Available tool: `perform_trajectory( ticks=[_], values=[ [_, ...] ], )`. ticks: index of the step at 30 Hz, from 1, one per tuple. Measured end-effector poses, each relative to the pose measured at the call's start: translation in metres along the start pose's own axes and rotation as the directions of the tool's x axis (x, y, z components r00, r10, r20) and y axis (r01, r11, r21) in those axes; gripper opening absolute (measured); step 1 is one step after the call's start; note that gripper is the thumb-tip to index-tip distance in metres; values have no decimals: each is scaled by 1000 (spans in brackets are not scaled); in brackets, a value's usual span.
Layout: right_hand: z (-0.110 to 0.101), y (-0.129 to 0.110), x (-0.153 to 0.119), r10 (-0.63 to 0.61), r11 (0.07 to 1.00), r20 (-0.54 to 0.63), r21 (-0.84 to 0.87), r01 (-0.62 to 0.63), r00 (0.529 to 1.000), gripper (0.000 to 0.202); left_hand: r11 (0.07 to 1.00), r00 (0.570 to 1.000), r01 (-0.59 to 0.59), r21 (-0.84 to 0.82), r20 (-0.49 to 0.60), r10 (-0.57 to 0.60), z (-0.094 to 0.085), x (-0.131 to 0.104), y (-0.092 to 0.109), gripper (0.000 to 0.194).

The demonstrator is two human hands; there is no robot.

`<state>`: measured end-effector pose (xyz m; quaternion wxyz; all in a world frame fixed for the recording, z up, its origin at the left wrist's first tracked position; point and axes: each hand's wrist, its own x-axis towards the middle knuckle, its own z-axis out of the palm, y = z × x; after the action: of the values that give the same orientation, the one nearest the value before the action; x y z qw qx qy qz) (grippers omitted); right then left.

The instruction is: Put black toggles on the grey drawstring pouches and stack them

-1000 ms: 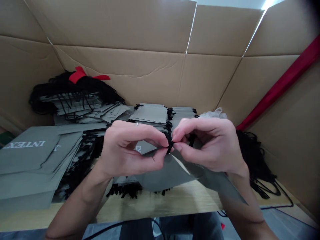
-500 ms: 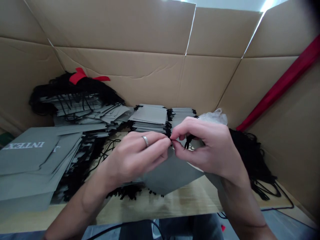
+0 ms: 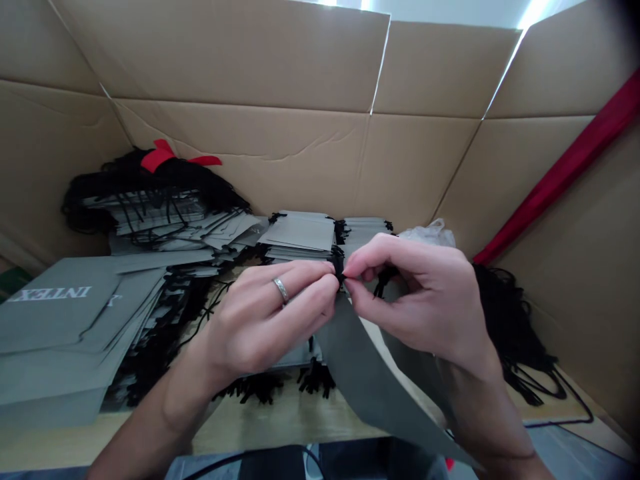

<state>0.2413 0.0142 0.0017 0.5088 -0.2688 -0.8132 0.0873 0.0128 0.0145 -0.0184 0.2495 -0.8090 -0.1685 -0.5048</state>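
Observation:
My left hand (image 3: 280, 313), with a ring on one finger, pinches a small piece of black cord (image 3: 341, 275) at the centre. The thumb and forefinger of my right hand (image 3: 420, 293) close on the same bit of cord from the other side. More black cord shows inside the curl of my right hand. A grey sheet or bag (image 3: 370, 373) hangs below the pinched cord, bent and curving down to the right past the table's front edge. Its upper part is partly hidden by my hands.
Grey printed bags (image 3: 50, 313) lie at the left, near a pile with black cords (image 3: 150, 193). Small grey stacks (image 3: 300, 233) stand behind my hands. Black cords (image 3: 515, 320) and a clear plastic bag (image 3: 430, 232) are at the right. Cardboard walls (image 3: 240, 127) surround the table (image 3: 280, 423).
The grey sheet has swung down and right and now shows a long curved edge, baring black cord ends on the table. My hands keep pinching at nearly the same spot.

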Motion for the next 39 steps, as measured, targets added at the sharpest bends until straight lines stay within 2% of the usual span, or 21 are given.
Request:
perform_trajectory(
  ticks=[3, 5, 7, 9, 11, 14, 16, 18, 20, 22, 24, 26, 28, 31, 39],
  values=[
    [-1, -1, -1, -62, 998, 4, 2, 62, 998, 25, 995, 996, 86, -48, -12, -86, -1, 1, 4, 20],
    [0, 0, -2, -93, 994, -19, 49, 93, 996, 27, 967, 980, 194, -166, -13, -199, 0, 4, 4, 22],
    [1, 0, -2, -88, 990, -37, 108, 92, 995, 28, 898, 953, 290, -330, 13, -303, 1, 6, 2, 21],
    [3, 0, -3, -67, 985, -48, 156, 73, 997, 28, 799, 930, 345, -492, 63, -363, 4, 7, -1, 20],
    [5, 0, -2, -60, 981, -80, 179, 74, 995, 28, 661, 902, 393, -639, 131, -411, 7, 9, -3, 17],
    [7, 0, -2, -94, 985, -175, 130, 117, 980, 28, 380, 831, 520, -765, 350, -432, 11, 13, -5, 14],
    [7, 1, -1, -132, 985, -230, 76, 153, 964, 29, 281, 778, 614, -737, 507, -371, 12, 16, -5, 11],
    [3, 2, -1, -165, 983, -243, 42, 180, 956, 29, 310, 756, 653, -691, 568, -326, 11, 16, -6, 14],
    [-4, 3, 0, -151, 986, -190, 43, 162, 970, 28, 435, 781, 624, -649, 521, -344, 8, 16, -6, 14],
    [-13, 4, 1, -111, 991, -66, 71, 116, 992, 36, 605, 826, 560, -566, 441, -351, 5, 15, -5, 9],
    [-21, 6, 3, -115, 989, 96, 104, 105, 989, 45, 718, 853, 502, -483, 414, -319, 1, 16, -3, 7],
    [-25, 9, 5, -156, 983, 213, 128, 131, 965, 37, 745, 843, 496, -446, 453, -290, -3, 18, -1, 9],
    [-25, 10, 6, -160, 983, 253, 125, 132, 954, 22, 745, 827, 511, -429, 482, -290, -5, 19, 0, 11],
    [-23, 11, 5, -118, 990, 234, 106, 95, 965, 15, 751, 820, 516, -412, 491, -293, -7, 19, -1, 11],
    [-20, 11, 3, -74, 988, 182, 151, 47, 980, 11, 799, 855, 438, -413, 465, -229, -13, 21, -6, 17]
  ],
)
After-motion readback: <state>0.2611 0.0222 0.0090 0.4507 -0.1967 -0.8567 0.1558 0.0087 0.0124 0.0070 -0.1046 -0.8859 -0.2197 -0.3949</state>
